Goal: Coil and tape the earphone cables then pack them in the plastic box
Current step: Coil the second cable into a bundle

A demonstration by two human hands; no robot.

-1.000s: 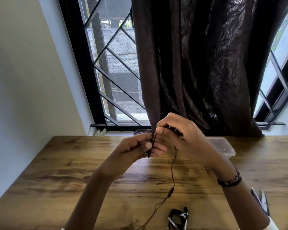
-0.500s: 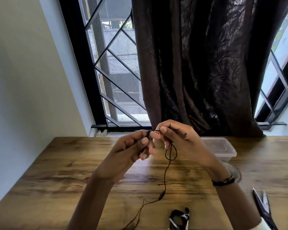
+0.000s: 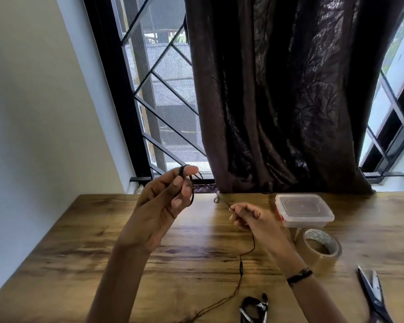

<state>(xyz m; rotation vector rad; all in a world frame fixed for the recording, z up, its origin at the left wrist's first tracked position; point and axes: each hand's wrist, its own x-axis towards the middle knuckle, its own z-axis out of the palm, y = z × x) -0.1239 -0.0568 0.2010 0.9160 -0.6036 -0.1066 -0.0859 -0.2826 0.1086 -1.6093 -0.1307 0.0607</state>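
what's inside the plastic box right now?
Cannot tell. The plastic box sits lidded on the table; its cloudy lid shows only dark reflection. One taped earphone bundle lies outside it, near the front edge.

Both forearms are bare, without sleeves. The right hand [image 3: 252, 220] has a thin dark bracelet [image 3: 299, 275] on its wrist; the left hand [image 3: 161, 201] wears nothing.

A thin black earphone cable [image 3: 253, 243] hangs in loops above the desk [image 3: 79, 252], its inline remote dangling. A coiled, taped earphone [image 3: 253, 308] lies at the near edge. The lidded clear plastic box [image 3: 303, 209] sits near the far edge, the brown tape roll [image 3: 322, 248] just in front.
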